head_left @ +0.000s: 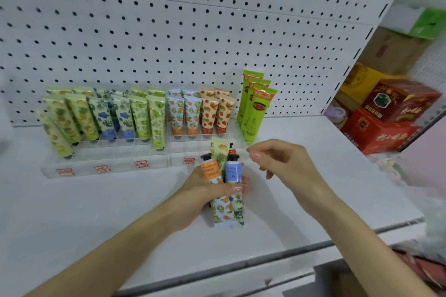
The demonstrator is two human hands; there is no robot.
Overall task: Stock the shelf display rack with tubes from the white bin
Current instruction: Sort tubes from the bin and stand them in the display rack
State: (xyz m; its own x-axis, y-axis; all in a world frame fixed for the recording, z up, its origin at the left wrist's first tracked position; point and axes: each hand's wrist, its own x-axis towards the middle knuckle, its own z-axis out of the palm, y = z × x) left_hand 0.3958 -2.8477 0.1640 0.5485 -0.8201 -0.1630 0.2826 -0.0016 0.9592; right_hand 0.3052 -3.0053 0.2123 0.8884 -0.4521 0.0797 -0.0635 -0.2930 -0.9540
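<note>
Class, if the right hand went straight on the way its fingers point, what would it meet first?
Probably the tubes gripped in the left hand, at their upper ends, though depth is unclear.

Left forearm [120,243] extends from lower left. Left hand [207,191] grips a bundle of tubes [226,210], fingers wrapped round its middle. Right forearm [350,224] extends from lower right. Right hand [282,164] hovers just beside the bundle, fingers loosely curled, holding nothing.

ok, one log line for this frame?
phase: stocking | left hand: grips bundle of tubes | right hand: empty, fingers loosely curled, beside bundle | display rack: partly filled
</note>
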